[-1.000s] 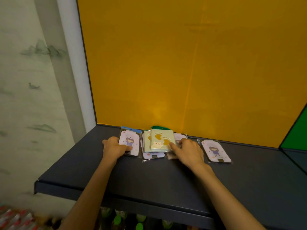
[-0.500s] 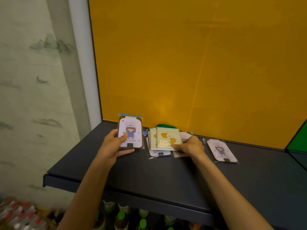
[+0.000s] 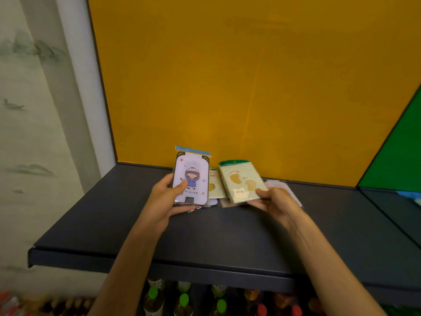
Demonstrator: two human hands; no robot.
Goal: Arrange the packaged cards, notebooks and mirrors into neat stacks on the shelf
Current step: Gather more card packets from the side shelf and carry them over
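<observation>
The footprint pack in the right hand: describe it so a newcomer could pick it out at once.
Start at the dark shelf under the orange back panel. Near its middle, the right hand holds a pale green pack tilted up. Unlike the lilac cartoon-girl pack in the left hand, it has tan footprints, a small white cat and a green header.

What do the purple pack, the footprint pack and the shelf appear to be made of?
Purple pack: printed card in a clear plastic sleeve, judging by the glossy sheen and blue paper header. Footprint pack: pale printed card or notebook cover, likely sleeved too, with a green header. Shelf: dark matte board, possibly painted metal; unclear.
</observation>
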